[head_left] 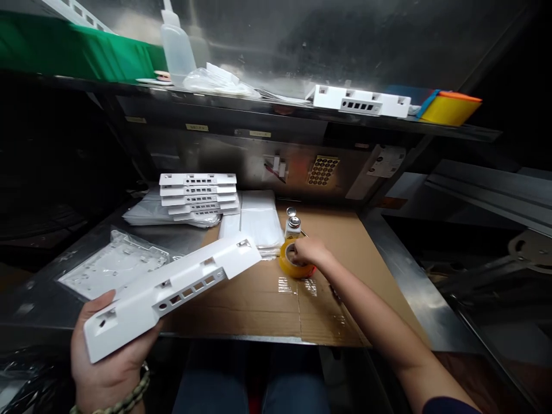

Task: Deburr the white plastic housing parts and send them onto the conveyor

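My left hand (114, 359) holds a long white plastic panel (181, 287) by its near left end, tilted up to the right, its row of square openings showing. My right hand (308, 251) reaches to a yellow tape roll (284, 261) lying on the cardboard, its fingers closed and dipping into the ring; whatever they hold there is hidden. Just behind the roll stands a small bottle (293, 227) with a metal top. A stack of similar white panels (198, 198) rests at the back left, beside clear plastic bags (259, 215).
A bagged white part (116, 264) lies on the left of the metal table. The shelf (259, 106) above bears a squeeze bottle (177, 52), another white panel (362, 102) and a yellow container (451, 109). Cardboard (241, 310) covers the middle.
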Tool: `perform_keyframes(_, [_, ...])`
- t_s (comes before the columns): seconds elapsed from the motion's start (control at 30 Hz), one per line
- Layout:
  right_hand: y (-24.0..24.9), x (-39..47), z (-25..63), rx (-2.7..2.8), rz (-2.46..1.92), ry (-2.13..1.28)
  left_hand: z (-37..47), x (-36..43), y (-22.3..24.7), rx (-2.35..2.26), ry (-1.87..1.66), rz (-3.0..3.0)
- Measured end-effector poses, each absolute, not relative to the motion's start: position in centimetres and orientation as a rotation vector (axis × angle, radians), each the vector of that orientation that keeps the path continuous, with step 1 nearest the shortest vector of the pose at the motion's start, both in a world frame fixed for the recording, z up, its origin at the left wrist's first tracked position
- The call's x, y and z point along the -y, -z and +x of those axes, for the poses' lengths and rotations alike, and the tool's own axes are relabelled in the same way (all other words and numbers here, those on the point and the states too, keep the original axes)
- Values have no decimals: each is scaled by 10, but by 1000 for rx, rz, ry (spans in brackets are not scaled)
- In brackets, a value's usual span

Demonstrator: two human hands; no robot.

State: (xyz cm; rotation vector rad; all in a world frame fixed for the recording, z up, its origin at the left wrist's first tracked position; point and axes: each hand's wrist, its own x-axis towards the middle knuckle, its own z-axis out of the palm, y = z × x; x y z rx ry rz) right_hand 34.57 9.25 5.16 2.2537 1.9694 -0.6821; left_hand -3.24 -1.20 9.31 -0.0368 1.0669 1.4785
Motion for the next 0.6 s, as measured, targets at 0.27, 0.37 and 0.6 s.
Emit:
perform_keyframes(0.27, [-71,-98,364,-2134,2326,390,-14,12,-99,-1114,-1596,17])
perform_keyframes(0.37, [-82,-107,378,-2244,2468,178,-8,10,-102,-1115,-1602,-15])
perform_keyframes(0.6, [-78,-133,374,-2305,2457,25,1,7,-106,-1054,-1608,-106])
